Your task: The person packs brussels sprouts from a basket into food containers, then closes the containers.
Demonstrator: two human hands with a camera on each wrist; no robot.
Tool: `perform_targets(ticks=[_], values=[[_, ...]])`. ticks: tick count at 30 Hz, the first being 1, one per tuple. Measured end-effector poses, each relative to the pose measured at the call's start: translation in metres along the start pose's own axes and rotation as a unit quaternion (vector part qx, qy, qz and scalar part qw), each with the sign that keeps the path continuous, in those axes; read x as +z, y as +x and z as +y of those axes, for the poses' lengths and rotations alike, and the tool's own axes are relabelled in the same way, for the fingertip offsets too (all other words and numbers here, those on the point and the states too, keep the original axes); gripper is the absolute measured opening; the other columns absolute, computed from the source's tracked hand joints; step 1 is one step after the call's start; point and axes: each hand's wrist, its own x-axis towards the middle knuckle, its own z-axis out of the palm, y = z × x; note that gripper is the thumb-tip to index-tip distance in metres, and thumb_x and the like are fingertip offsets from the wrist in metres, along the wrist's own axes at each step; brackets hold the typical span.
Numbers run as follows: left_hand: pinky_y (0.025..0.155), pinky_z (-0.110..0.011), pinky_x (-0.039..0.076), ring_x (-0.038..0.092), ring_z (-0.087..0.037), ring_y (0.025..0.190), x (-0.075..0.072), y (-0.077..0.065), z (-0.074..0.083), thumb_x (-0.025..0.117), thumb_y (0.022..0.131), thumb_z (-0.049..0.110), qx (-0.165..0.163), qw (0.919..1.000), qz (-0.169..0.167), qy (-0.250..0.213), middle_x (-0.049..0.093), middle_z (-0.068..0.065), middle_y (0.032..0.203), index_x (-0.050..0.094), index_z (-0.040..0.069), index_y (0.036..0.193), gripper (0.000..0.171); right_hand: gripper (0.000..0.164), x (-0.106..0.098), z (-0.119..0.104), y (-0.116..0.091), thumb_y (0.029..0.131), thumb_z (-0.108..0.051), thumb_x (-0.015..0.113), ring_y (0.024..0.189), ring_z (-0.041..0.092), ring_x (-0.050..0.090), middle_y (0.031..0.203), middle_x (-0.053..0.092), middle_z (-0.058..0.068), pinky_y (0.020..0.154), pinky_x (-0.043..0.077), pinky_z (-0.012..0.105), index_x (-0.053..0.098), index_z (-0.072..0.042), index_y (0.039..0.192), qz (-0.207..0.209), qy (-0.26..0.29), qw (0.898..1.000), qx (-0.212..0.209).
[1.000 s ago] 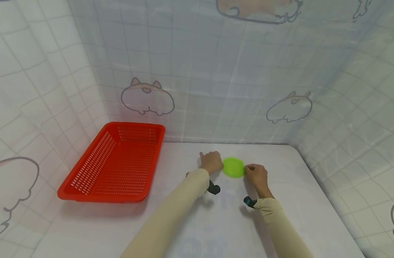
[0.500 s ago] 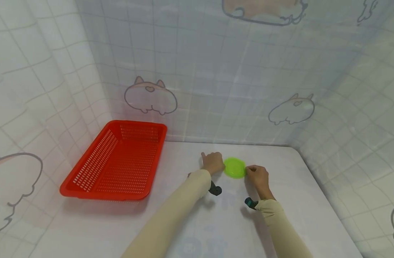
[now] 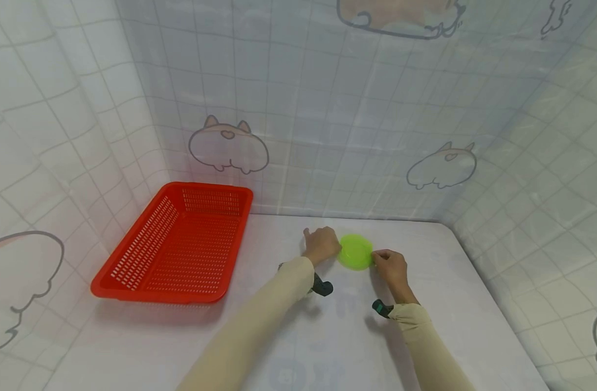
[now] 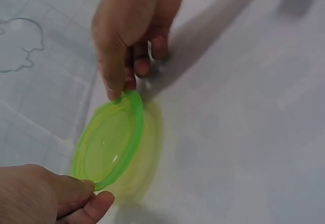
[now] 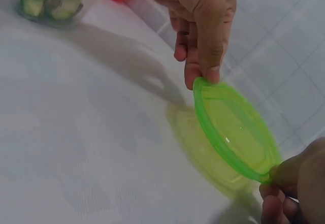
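Observation:
A translucent green plastic lid [image 3: 355, 252] is held between the two hands near the back of the white table. My left hand [image 3: 322, 245] pinches its left rim, and that same hand [image 4: 35, 193] shows at lower left in the left wrist view. On the opposite rim, my right hand [image 3: 390, 266] pinches with thumb and finger; it is the lower hand [image 5: 299, 178] in the right wrist view. Both wrist views show the lid [image 5: 236, 132] tilted, casting a yellow-green shadow on the table. A clear container [image 5: 53, 3] of green, Brussels-sprout-like pieces stands beyond, mostly out of frame.
A red perforated plastic basket [image 3: 190, 250] stands at the left of the white table [image 3: 347, 336]. Printed sheeting with grid lines and cartoon animals [image 3: 298, 136] rises behind the table and along both sides.
The lid's far edge has risen slightly in the head view and its face has tilted. My left hand has shifted a little upward and back; the right hand has barely moved.

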Motion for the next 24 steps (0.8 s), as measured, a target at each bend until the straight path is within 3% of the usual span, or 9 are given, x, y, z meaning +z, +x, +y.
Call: perform_targets(ticks=[5, 11, 17, 24], values=[[0.116, -0.064, 0.018, 0.068, -0.017, 0.092, -0.013, -0.010, -0.006, 0.073, 0.088, 0.028, -0.003, 0.9989, 0.012, -0.045, 0.074, 0.012, 0.084, 0.079, 0.023, 0.079, 0.012, 0.030, 0.000, -0.006, -0.004, 0.098, -0.028, 0.064, 0.069, 0.016, 0.058, 0.088, 0.068, 0.009, 0.058, 0.049, 0.026, 0.072, -0.001, 0.110, -0.023, 0.067, 0.997, 0.025], [0.111, -0.061, 0.022, 0.065, -0.011, 0.080, -0.028, -0.025, -0.013, 0.067, 0.092, 0.030, 0.015, 0.9936, 0.032, -0.107, 0.073, 0.016, 0.081, 0.079, 0.026, 0.078, 0.019, 0.032, 0.001, -0.015, -0.013, 0.098, -0.031, 0.066, 0.073, 0.017, 0.057, 0.093, 0.067, 0.012, 0.057, 0.050, 0.025, 0.071, -0.001, 0.107, -0.055, 0.142, 0.988, 0.034], [0.100, -0.053, 0.031, 0.067, -0.017, 0.090, -0.041, -0.057, -0.023, 0.062, 0.098, 0.041, -0.021, 0.9876, 0.052, -0.147, 0.073, 0.010, 0.090, 0.077, 0.022, 0.098, 0.024, 0.035, 0.004, -0.030, -0.030, 0.097, -0.037, 0.068, 0.070, 0.016, 0.053, 0.081, 0.062, 0.006, 0.055, 0.045, 0.025, 0.068, -0.001, 0.096, -0.111, 0.194, 0.974, 0.036], [0.097, -0.049, 0.032, 0.064, -0.020, 0.091, -0.045, -0.097, -0.047, 0.059, 0.099, 0.040, -0.048, 0.9765, 0.100, -0.184, 0.070, 0.004, 0.089, 0.069, 0.016, 0.098, 0.026, 0.036, 0.020, -0.053, -0.063, 0.096, -0.040, 0.067, 0.063, 0.015, 0.046, 0.072, 0.056, 0.003, 0.052, 0.037, 0.025, 0.063, -0.006, 0.088, -0.155, 0.200, 0.967, 0.021]])
